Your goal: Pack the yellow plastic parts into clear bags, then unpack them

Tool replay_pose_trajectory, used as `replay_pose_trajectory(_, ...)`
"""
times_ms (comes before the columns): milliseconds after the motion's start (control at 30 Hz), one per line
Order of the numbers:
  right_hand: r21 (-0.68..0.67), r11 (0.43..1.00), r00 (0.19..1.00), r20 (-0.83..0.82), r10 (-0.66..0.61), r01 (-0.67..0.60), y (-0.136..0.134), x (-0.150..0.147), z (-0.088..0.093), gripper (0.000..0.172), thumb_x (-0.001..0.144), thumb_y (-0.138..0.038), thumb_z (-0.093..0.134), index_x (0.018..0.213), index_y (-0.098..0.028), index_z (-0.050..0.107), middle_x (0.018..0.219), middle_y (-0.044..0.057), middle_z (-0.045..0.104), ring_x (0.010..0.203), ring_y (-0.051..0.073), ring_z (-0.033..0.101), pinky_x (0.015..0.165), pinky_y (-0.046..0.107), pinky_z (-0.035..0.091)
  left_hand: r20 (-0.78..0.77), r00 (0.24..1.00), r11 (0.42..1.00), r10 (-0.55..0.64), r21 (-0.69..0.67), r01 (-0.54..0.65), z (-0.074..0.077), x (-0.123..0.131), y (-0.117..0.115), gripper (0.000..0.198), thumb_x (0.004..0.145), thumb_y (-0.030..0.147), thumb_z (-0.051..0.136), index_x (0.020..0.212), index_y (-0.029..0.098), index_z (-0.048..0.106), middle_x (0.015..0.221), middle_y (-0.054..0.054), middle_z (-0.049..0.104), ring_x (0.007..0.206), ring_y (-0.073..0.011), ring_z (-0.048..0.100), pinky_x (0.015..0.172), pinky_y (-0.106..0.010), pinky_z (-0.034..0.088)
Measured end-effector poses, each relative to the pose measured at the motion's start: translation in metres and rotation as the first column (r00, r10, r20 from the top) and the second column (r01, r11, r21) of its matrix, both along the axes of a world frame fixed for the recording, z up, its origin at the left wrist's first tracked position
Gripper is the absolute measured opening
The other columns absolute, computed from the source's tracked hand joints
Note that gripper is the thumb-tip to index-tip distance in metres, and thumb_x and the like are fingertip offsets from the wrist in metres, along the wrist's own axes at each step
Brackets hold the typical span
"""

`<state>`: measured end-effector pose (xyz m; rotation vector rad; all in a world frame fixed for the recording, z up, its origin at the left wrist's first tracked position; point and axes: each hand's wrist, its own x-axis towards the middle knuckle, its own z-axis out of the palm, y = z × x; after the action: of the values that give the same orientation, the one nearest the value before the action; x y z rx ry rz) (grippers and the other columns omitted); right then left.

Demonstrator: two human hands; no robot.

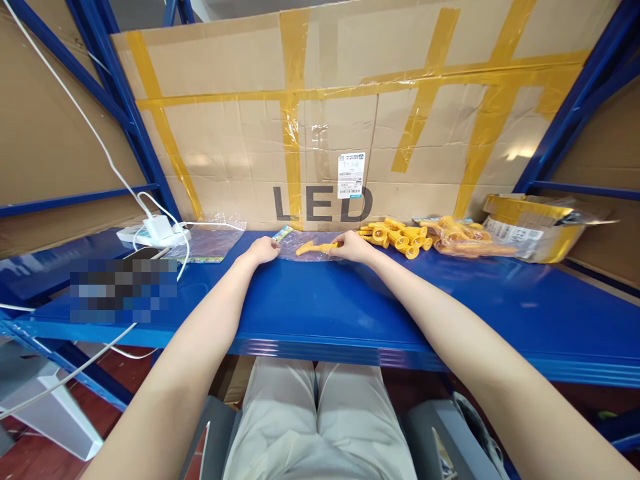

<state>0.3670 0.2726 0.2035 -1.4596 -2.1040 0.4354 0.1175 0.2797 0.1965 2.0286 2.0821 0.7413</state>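
A small clear plastic bag (300, 241) lies on the blue shelf (320, 300) in front of me, with a yellow plastic toy (313, 249) inside or on it. My left hand (263, 250) is curled shut on the bag's left end. My right hand (353, 246) pinches the toy's right end at the bag's other side. Both arms reach straight forward across the shelf.
A pile of yellow toys (397, 235) lies right of my right hand, then a bag of more yellow pieces (463, 238) and an open gold-edged box (533, 227). Left are a stack of flat bags (207, 241), a white charger (157, 229) with cables, and a taped cardboard wall (350, 113) behind.
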Motion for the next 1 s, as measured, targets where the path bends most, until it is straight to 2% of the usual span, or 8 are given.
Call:
replay_pose_trajectory(100, -0.046, 0.998, 0.998, -0.042, 0.038, -0.04, 0.002, 0.002, -0.002, 0.019, 0.065, -0.029, 0.071, 0.074, -0.013, 0.072, 0.06, -0.001, 0.06, 0.057, 0.011, 0.052, 0.053, 0.022, 0.038, -0.032, 0.999, 0.998, -0.027, -0.053, 0.025, 0.002, 0.002, -0.001, 0.024, 0.075, 0.016, 0.058, 0.092, 0.02, 0.074, 0.105, -0.006, 0.073, 0.099, -0.0227, 0.067, 0.084, -0.024, 0.048)
replay_pose_trajectory(167, -0.101, 0.988, 0.991, -0.087, 0.106, -0.115, 0.004, 0.005, -0.003, 0.022, 0.064, -0.031, 0.073, 0.076, -0.013, 0.072, 0.062, -0.001, 0.062, 0.059, 0.011, 0.053, 0.054, 0.022, 0.04, -0.02, 0.999, 0.999, -0.026, -0.043, 0.025, 0.003, 0.003, -0.001, 0.028, 0.075, 0.015, 0.057, 0.097, 0.019, 0.074, 0.105, -0.005, 0.073, 0.096, -0.0211, 0.068, 0.081, -0.022, 0.049)
replay_pose_trajectory(300, -0.196, 0.95, 0.966, -0.135, 0.219, -0.242, 0.004, 0.006, -0.005, 0.03, 0.059, -0.031, 0.078, 0.084, -0.015, 0.074, 0.071, 0.0, 0.067, 0.064, 0.012, 0.057, 0.06, 0.022, 0.045, 0.032, 0.999, 0.999, -0.022, -0.032, 0.023, 0.002, 0.002, 0.002, 0.028, 0.074, 0.015, 0.057, 0.097, 0.017, 0.074, 0.101, -0.006, 0.074, 0.093, -0.0205, 0.068, 0.076, -0.021, 0.05)
replay_pose_trajectory(400, -0.18, 0.955, 0.962, -0.181, 0.204, -0.236, 0.001, 0.003, -0.006, 0.035, 0.06, -0.031, 0.078, 0.09, -0.014, 0.074, 0.071, 0.0, 0.067, 0.062, 0.011, 0.055, 0.059, 0.022, 0.045, 0.136, 0.991, 1.0, -0.017, -0.023, 0.02, -0.001, 0.001, 0.007, 0.029, 0.074, 0.013, 0.056, 0.098, 0.017, 0.073, 0.097, -0.006, 0.074, 0.088, -0.0187, 0.07, 0.075, -0.021, 0.052)
replay_pose_trajectory(567, -0.109, 0.976, 0.969, -0.185, 0.165, -0.187, -0.002, 0.0, -0.008, 0.039, 0.061, -0.04, 0.078, 0.085, -0.01, 0.073, 0.068, 0.002, 0.065, 0.061, 0.011, 0.053, 0.057, 0.023, 0.043, 0.291, 0.957, 0.998, -0.017, -0.054, 0.034, -0.004, 0.005, 0.011, 0.03, 0.075, 0.014, 0.055, 0.101, 0.017, 0.071, 0.095, -0.005, 0.074, 0.078, -0.0166, 0.071, 0.073, -0.021, 0.054)
replay_pose_trajectory(833, -0.216, 0.914, 0.91, -0.315, 0.268, -0.344, 0.0, -0.005, -0.014, 0.035, 0.064, -0.029, 0.077, 0.096, -0.015, 0.073, 0.09, 0.003, 0.071, 0.078, 0.014, 0.061, 0.072, 0.025, 0.048, 0.432, 0.901, 0.997, 0.046, -0.081, -0.012, 0.001, 0.014, 0.001, 0.033, 0.079, 0.014, 0.053, 0.11, 0.013, 0.066, 0.101, -0.008, 0.072, 0.075, -0.017, 0.071, 0.06, -0.02, 0.054)
replay_pose_trajectory(900, -0.222, 0.913, 0.907, -0.333, 0.26, -0.343, 0.0, -0.006, -0.014, 0.034, 0.064, -0.027, 0.077, 0.096, -0.016, 0.073, 0.091, 0.003, 0.072, 0.08, 0.015, 0.062, 0.075, 0.026, 0.049, 0.394, 0.917, 0.998, 0.068, -0.045, -0.054, 0.002, 0.013, 0.001, 0.032, 0.077, 0.013, 0.053, 0.106, 0.014, 0.067, 0.103, -0.008, 0.072, 0.077, -0.0174, 0.071, 0.064, -0.021, 0.054)
replay_pose_trajectory(1000, -0.211, 0.925, 0.914, -0.331, 0.236, -0.315, -0.002, -0.008, -0.013, 0.034, 0.063, -0.028, 0.078, 0.095, -0.017, 0.073, 0.093, 0.004, 0.072, 0.083, 0.016, 0.063, 0.079, 0.028, 0.049, 0.207, 0.972, 0.991, 0.112, 0.049, -0.125, 0.002, 0.008, 0.002, 0.027, 0.073, 0.01, 0.054, 0.094, 0.016, 0.071, 0.104, -0.009, 0.072, 0.096, -0.0226, 0.068, 0.08, -0.026, 0.052)
